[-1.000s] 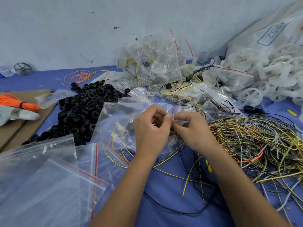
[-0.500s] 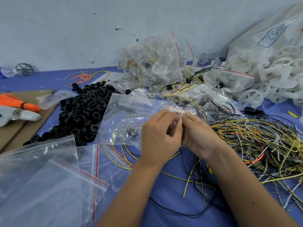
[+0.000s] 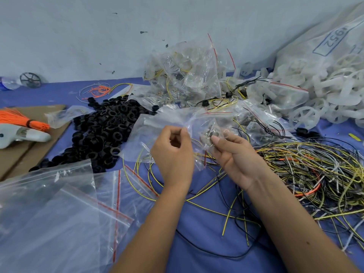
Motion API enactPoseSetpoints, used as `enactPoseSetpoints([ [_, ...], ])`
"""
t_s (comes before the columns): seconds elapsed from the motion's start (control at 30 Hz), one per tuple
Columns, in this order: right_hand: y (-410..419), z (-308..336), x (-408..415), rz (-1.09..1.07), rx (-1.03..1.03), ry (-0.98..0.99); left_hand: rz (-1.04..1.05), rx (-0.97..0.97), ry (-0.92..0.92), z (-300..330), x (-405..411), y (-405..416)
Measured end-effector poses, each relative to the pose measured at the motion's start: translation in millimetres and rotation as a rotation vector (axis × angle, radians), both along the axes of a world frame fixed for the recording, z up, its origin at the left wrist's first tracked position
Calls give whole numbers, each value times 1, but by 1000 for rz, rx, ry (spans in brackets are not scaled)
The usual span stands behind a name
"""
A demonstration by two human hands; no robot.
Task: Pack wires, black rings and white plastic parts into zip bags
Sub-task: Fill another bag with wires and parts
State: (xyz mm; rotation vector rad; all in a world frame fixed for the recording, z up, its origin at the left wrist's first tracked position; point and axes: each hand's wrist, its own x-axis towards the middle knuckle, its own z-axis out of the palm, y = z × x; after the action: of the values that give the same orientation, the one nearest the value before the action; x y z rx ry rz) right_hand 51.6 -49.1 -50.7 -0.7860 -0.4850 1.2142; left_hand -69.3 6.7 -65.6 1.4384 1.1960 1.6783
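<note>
The zip bag (image 3: 157, 131) I'm working on is clear, crinkled plastic, held up just above the blue table (image 3: 206, 223) between my two hands, and through its film I can make out loops of yellow wire and a small bunch of greyish parts near its right end. My left hand (image 3: 173, 152) is curled, pinching the bag's upper edge between thumb and fingertips. My right hand (image 3: 234, 154) pinches the bag's right end, thumb on top, over that bunch of parts. Beyond the bag to the left lies the heap of black rings (image 3: 102, 133), touching the bag's far edge. To my right sprawls the tangle of wires (image 3: 315, 170), mostly yellow, with black, white and some orange strands; a few stray yellow and black ones run beneath my wrists. Flat empty zip bags (image 3: 59, 209) with red seal lines lie at lower left. Filled bags (image 3: 187, 75) are piled against the wall, and white plastic parts (image 3: 334, 91), wheel-shaped, spill from a big sack at the far right. An orange bundle (image 3: 21, 121) rests on cardboard (image 3: 23, 154) at left.
</note>
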Motion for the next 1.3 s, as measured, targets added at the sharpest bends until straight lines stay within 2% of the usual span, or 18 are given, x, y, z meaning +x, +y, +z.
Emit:
enactPoseSetpoints([
  [0.13,0,5,5,-88,5,89,23,-171,-10,-8,-4,11],
  [0.23,-3,9,8,-66,41,133,-18,-206,12,-9,-5,12],
  [0.43,-3,10,-5,25,64,-16,-111,-34,29,0,-1,0],
  [0.6,-1,2,-9,15,48,-118,-134,103,-6,3,-2,-3],
  [0.67,-1,1,-11,14,38,-254,-147,152,12,5,-1,-6],
  [0.77,1,-4,-11,-121,43,-725,-127,228,72,5,1,-8],
  [0.83,1,-6,-11,-115,127,-981,-128,269,106,5,0,-9],
  [0.93,-5,-6,-15,-36,170,-1195,-147,338,178,7,1,-15],
  [1.0,-6,-9,-14,-30,92,-1317,-167,400,234,8,5,-21],
  [1.07,-7,-8,-16,24,28,-1215,-200,454,277,8,10,-28],
  [1.17,-9,-6,-12,178,107,-895,-258,498,302,8,14,-36],
  [1.3,-14,-4,-15,274,150,-685,-287,504,278,8,15,-41],
])
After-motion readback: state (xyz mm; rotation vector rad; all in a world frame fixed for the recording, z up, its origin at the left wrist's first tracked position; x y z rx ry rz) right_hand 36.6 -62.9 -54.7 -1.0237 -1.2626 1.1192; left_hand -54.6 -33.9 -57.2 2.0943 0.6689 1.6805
